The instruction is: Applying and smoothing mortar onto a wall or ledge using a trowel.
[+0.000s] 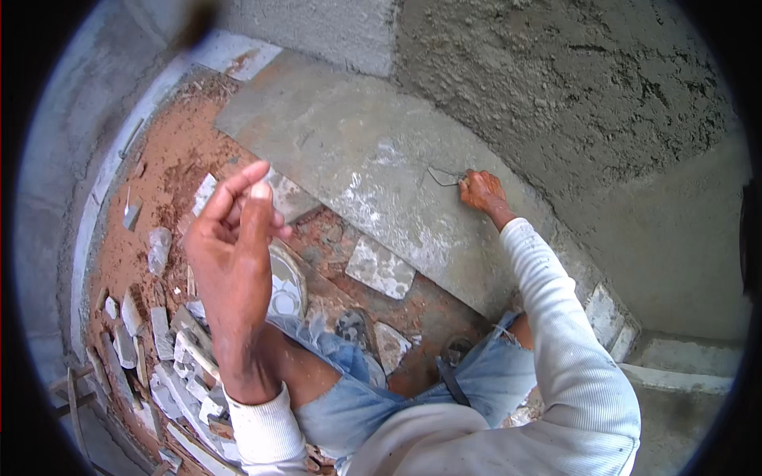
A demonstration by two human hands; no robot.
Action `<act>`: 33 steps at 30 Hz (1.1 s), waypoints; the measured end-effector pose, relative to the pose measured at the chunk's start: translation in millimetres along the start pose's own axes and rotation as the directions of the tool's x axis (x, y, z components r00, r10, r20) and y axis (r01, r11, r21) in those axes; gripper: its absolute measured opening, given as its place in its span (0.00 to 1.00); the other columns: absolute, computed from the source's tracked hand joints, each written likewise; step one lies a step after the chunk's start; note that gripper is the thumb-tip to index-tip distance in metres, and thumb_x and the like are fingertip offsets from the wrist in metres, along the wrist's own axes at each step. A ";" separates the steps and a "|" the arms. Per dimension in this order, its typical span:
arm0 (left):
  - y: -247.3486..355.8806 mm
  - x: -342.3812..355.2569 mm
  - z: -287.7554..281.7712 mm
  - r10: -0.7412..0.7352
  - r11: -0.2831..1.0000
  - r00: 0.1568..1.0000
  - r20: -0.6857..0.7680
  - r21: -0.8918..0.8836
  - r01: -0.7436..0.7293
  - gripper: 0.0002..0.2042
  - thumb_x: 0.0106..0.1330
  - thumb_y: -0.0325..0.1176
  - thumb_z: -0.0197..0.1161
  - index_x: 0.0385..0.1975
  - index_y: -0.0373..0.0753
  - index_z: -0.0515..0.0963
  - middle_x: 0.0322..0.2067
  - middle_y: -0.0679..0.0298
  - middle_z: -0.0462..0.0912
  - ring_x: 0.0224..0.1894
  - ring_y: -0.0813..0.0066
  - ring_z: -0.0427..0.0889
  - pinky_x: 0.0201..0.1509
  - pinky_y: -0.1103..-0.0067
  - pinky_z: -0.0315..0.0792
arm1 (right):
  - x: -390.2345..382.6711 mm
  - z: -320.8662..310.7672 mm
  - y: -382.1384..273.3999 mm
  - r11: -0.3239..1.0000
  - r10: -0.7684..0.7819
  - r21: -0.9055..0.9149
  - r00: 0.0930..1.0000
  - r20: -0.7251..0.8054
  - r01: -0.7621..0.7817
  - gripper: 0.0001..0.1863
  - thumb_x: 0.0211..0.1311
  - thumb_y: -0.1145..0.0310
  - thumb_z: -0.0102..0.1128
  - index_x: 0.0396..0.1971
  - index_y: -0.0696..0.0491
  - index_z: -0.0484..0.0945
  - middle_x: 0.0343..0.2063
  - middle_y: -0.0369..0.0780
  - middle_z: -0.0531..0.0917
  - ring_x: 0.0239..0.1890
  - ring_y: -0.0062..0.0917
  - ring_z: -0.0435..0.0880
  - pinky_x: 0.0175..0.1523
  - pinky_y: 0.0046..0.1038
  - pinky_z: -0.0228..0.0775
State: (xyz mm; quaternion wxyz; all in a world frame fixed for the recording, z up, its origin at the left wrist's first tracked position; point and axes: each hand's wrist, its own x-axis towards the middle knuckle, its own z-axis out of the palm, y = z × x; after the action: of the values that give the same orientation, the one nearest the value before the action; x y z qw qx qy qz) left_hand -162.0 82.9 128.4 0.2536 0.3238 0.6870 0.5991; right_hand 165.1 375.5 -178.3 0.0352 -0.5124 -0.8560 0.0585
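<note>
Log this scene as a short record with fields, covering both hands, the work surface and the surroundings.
Left hand: raised, fingers loosely curled, nothing visible in it
Right hand: gripping a thin dark-edged tool, type unclear, at the slab
Slab surface: grey, with shiny wet-looking patches
Left side: rubble on reddish soil
Upper right: rough grey wall

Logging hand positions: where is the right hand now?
In the head view, the right hand is right of centre, at the wet grey slab, well right of the raised left hand.
</note>
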 end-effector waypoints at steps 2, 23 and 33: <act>2.1 -4.7 -6.5 0.011 1.000 1.000 -0.010 0.016 -0.011 0.16 0.77 0.30 0.62 0.58 0.29 0.82 0.27 0.68 0.83 0.30 0.84 0.80 0.38 0.83 0.76 | 6.8 -8.5 -20.0 1.000 0.022 0.010 1.000 -0.011 -0.022 0.17 0.71 0.55 0.61 0.42 0.56 0.82 0.39 0.54 0.89 0.42 0.54 0.88 0.51 0.52 0.79; -11.1 -6.7 -10.6 -0.008 0.996 0.999 -0.046 -0.089 0.004 0.16 0.77 0.28 0.62 0.60 0.30 0.81 0.27 0.70 0.81 0.29 0.85 0.80 0.36 0.83 0.78 | 16.9 -347.9 6.6 0.808 0.231 0.588 0.934 -0.272 -0.028 0.13 0.74 0.60 0.63 0.41 0.54 0.88 0.24 0.35 0.86 0.19 0.15 0.80 0.21 0.22 0.72; -16.9 24.5 -4.0 -0.053 0.993 0.998 -0.040 -0.110 0.049 0.17 0.76 0.30 0.63 0.61 0.29 0.81 0.27 0.69 0.82 0.30 0.84 0.81 0.39 0.82 0.77 | -83.5 -161.0 53.7 0.965 0.228 -0.141 0.973 0.046 -0.219 0.16 0.64 0.56 0.65 0.35 0.56 0.87 0.35 0.53 0.90 0.40 0.48 0.91 0.49 0.47 0.82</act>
State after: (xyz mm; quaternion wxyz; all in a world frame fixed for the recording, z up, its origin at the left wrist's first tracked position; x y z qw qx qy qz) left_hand -183.5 97.5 113.4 0.2715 0.2791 0.6666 0.6356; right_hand 270.7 337.3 -26.1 -0.0327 -0.6048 -0.7954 0.0197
